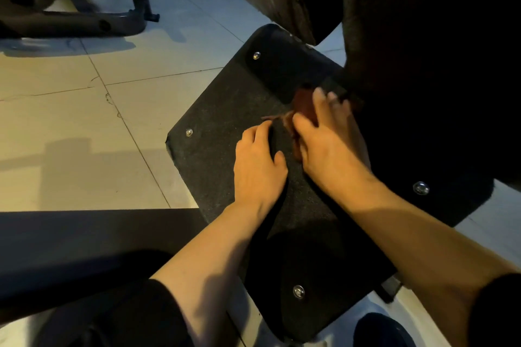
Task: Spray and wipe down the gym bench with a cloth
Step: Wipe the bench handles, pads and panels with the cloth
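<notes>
A black, rough-textured platform (225, 110) of the gym bench machine lies low over the floor, fixed with shiny bolts at its corners. On it, near its far right side, lies a dark red-brown cloth (303, 108). My right hand (329, 138) presses down on the cloth with spread fingers; part of the cloth is hidden under the palm. My left hand (258, 160) rests flat on the platform just left of the cloth, its fingertips close to the cloth's edge. No spray bottle is in view.
A large dark padded part of the machine (423, 36) overhangs the platform's far right. A dark metal frame (84, 22) stands on the pale tiled floor (84, 121) at the upper left. A black bar (84, 231) runs along the lower left.
</notes>
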Demonstrator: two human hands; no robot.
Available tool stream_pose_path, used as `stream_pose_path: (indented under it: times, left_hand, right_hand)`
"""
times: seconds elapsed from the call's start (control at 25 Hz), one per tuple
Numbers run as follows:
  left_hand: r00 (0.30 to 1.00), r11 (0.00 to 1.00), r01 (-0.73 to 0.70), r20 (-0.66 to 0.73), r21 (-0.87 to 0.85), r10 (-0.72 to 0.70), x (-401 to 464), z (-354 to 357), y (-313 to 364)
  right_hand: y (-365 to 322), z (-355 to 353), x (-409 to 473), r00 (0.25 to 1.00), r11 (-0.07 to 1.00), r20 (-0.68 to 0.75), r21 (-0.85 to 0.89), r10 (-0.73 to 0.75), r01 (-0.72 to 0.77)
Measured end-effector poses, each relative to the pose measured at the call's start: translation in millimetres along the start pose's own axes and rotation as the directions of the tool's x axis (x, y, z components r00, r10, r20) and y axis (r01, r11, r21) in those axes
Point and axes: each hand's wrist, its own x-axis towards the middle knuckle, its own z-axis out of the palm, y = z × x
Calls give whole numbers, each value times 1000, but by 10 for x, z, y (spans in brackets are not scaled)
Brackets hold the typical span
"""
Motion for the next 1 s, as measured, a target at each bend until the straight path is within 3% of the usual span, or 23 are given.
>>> stream_pose_path:
  times: [0.08, 0.24, 0.32, 0.48, 0.64, 0.76, 1.0]
  left_hand:
    - [1000, 1000, 6, -1, -7, -6, -114, 68, 68]
    - [999, 1000, -30, 16, -6, 30, -289, 127, 207]
    - [998, 999, -46, 32, 10, 45, -293, 107, 217]
    - [998, 997, -48, 36, 66, 46, -100, -23, 105]
    - [999, 994, -51, 21, 101, 49, 143, -147, 35]
    - [999, 992, -30, -22, 119, 33, 317, -204, -18]
    - [1000, 999, -12, 0, 46, 12, 180, -20, 230]
  right_hand:
    - [126, -23, -314, 986, 984, 99, -97, -137, 146]
    - [369, -222, -712, 977, 964, 159, -202, -141, 172]
    - [340, -214, -710, 971, 976, 212, -165, -108, 144]
    - [152, -104, -210, 995, 989, 73, -126, -68, 77]
    - [-77, -16, 506, 999, 997, 33, -69, -26, 28]
    - [-180, 0, 752, 997, 986, 47, -148, -67, 73]
    - [52, -100, 413, 982, 982, 75, -60, -174, 178]
